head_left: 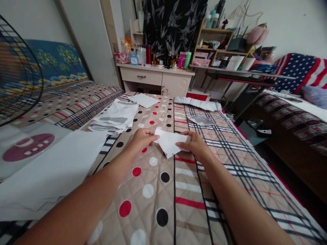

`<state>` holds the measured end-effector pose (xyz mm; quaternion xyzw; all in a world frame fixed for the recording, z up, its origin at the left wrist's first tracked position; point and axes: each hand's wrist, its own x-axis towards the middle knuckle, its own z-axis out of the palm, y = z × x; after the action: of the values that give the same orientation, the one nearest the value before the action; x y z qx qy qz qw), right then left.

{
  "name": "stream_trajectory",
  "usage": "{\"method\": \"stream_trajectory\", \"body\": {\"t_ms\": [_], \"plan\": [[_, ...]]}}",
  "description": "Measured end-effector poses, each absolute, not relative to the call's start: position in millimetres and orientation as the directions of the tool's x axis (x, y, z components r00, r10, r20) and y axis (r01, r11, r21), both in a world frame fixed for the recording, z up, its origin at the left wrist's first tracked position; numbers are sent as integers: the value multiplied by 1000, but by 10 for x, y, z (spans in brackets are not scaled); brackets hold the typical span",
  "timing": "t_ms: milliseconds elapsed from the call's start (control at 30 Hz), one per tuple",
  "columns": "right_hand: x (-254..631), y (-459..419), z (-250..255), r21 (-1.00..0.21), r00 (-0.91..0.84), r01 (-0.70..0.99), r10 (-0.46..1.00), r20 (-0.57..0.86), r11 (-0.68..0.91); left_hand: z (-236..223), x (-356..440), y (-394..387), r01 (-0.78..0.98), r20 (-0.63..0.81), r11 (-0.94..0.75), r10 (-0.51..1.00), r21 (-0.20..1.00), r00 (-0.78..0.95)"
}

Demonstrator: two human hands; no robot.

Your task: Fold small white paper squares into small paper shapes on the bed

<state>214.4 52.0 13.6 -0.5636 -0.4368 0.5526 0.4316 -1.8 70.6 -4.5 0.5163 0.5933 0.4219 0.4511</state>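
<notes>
Left hand [143, 137] and right hand [196, 144]: each grip closed on white paper [169, 140], seemingly part-folded, its lower edge loose; paper stack [117, 114] lies on bed [153, 217].

The paper [167, 140] is white and looks folded, its lower edge coming down to a point with small dark marks near the tip. It is held roughly flat over the spotted and striped bed [150, 211], one end in the left hand [145, 137], the other in the right hand [194, 144].
</notes>
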Motion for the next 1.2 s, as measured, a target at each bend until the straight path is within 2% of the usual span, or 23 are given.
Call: {"method": "stream_trajectory", "body": {"t_ms": [100,200,300,433,533,733,867,1033,1200], "plan": [[2170,527,106,-958,-13,105,963,-270,-267,-108,-97,742,488,-15,8,1000,873,12],[2210,576,30,-929,-24,347,989,-149,-132,-155,-141,756,672,73,-101,995,734,70],[2258,625,-25,-806,-67,591,998,-20,24,-185,-122,781,718,124,-163,986,677,108],[2294,633,-13,-651,-103,751,994,47,109,-244,-74,868,657,169,-256,966,709,194],[2312,644,-24,-611,-117,778,990,85,144,-281,-78,922,634,180,-288,956,718,232],[2360,722,-158,-692,-219,671,963,157,266,-259,-93,909,591,250,-395,916,703,315],[2351,728,-170,-669,-249,672,948,200,318,-223,-110,892,573,325,-502,863,648,388],[2338,712,-124,-630,-261,706,946,192,323,-221,-196,915,627,347,-505,863,592,367],[2435,732,-52,-651,-270,702,954,131,289,-235,-243,921,659,343,-505,863,558,372]]}}
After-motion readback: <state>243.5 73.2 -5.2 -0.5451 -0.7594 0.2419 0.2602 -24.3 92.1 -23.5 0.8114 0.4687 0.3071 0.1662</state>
